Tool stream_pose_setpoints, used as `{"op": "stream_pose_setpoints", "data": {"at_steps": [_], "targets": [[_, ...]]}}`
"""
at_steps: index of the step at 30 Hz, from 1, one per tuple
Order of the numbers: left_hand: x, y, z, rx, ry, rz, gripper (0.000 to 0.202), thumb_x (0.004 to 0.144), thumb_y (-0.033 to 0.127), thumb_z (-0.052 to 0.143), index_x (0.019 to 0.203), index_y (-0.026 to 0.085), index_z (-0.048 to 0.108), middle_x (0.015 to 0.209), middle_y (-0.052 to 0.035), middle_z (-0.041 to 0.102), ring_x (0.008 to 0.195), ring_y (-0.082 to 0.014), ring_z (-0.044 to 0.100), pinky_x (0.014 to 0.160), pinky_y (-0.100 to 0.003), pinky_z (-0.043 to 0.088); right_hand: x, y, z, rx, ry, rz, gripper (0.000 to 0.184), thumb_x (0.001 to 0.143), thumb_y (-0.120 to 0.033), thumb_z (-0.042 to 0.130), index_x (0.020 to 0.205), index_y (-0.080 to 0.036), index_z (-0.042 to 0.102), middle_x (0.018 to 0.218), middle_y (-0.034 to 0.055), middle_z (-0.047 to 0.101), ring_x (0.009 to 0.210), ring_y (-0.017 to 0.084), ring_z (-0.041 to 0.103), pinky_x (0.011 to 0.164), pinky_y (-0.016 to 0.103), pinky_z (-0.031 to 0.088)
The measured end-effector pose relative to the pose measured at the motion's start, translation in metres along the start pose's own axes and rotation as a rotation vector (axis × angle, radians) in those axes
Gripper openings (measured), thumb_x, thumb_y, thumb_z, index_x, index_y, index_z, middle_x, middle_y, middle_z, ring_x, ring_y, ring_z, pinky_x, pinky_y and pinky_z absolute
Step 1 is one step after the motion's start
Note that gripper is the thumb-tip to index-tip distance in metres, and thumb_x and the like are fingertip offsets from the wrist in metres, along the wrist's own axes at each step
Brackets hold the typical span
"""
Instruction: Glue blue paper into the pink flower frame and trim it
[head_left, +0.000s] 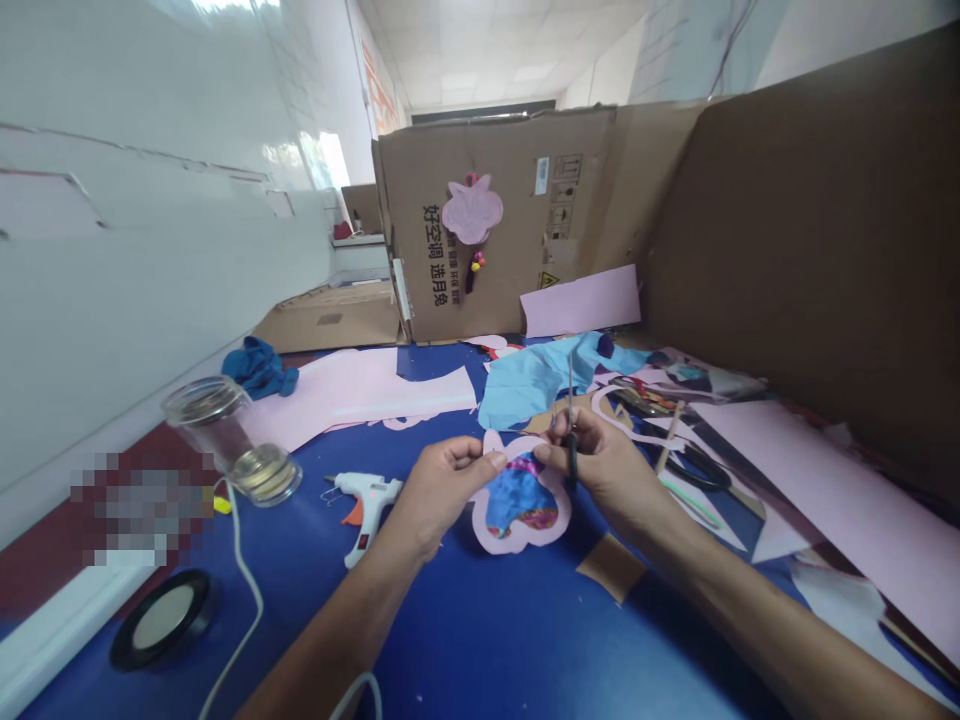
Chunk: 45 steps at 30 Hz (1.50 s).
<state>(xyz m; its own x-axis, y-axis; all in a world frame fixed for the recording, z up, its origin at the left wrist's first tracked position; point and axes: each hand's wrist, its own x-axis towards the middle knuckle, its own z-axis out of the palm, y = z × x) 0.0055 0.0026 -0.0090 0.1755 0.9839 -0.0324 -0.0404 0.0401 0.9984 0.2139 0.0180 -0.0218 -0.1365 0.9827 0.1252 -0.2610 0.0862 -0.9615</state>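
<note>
My left hand (448,490) pinches the upper left edge of a pink foam cut-out (490,538) with a wavy outline. Shiny blue patterned fabric (517,497) fills its middle. On the other side, my right hand (596,455) has scissors (572,462) with black handles, their blades pointing up and away. Its thumb touches the cut-out's upper right edge. The cut-out is held just above the blue table (480,630). A white hot glue gun (367,510) with an orange trigger lies left of my left forearm.
Light blue cloth (532,378) lies behind my hands, with pink sheets (360,395) to its left. A glass jar (232,440) and black tape roll (161,620) are at left. Pink scraps and tools crowd the right. Cardboard (510,220) walls the back, bearing a pink ornament (472,212).
</note>
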Motion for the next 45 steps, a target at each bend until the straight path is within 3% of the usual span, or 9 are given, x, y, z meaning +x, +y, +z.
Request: {"op": "stream_pose_setpoints", "data": {"at_steps": [15,24,31,39,45], "targets": [[-0.002,-0.002,0.002,0.105,-0.004,-0.022,0.032,0.072,0.044,0.084,0.074,0.014,0.072,0.066,-0.0013,0.065,0.056,-0.0131,0.055,0.055,-0.025,0.043,0.000,0.005,0.002,-0.041,-0.070,0.001,0.048,0.069,-0.033,0.096,0.089,-0.024,0.053,0.081,-0.0040,0.066,0.064,0.014,0.060,0.053,0.024,0.048],[-0.003,-0.004,0.004,0.149,-0.048,-0.028,0.030,0.074,0.043,0.083,0.070,0.016,0.070,0.057,0.0010,0.062,0.046,-0.0127,0.053,0.046,-0.024,0.037,-0.003,0.001,0.005,-0.070,-0.097,-0.004,0.043,0.070,-0.023,0.094,0.087,-0.024,0.055,0.078,-0.0052,0.067,0.065,0.013,0.060,0.059,0.025,0.049],[-0.006,0.001,0.004,0.127,-0.090,-0.073,0.033,0.076,0.047,0.083,0.085,0.016,0.073,0.065,0.0012,0.065,0.049,-0.0124,0.055,0.049,-0.024,0.045,0.000,0.002,0.005,-0.056,-0.055,0.028,0.045,0.067,-0.027,0.095,0.086,-0.024,0.055,0.076,-0.0056,0.066,0.062,0.013,0.058,0.054,0.025,0.048],[0.001,0.001,-0.010,0.127,0.024,-0.064,0.034,0.073,0.046,0.086,0.078,0.016,0.072,0.062,0.0002,0.065,0.051,-0.0126,0.055,0.053,-0.024,0.044,0.003,-0.007,0.001,0.003,0.079,-0.004,0.046,0.070,-0.038,0.093,0.088,-0.024,0.054,0.070,-0.0053,0.065,0.054,0.014,0.059,0.052,0.027,0.047],[0.002,0.004,-0.012,0.037,0.067,-0.081,0.036,0.068,0.043,0.091,0.083,0.015,0.075,0.069,-0.0020,0.069,0.059,-0.0131,0.059,0.058,-0.024,0.046,0.003,-0.012,0.000,0.046,0.005,0.058,0.051,0.065,-0.036,0.096,0.088,-0.025,0.053,0.066,-0.0067,0.065,0.050,0.014,0.059,0.049,0.027,0.045]]}}
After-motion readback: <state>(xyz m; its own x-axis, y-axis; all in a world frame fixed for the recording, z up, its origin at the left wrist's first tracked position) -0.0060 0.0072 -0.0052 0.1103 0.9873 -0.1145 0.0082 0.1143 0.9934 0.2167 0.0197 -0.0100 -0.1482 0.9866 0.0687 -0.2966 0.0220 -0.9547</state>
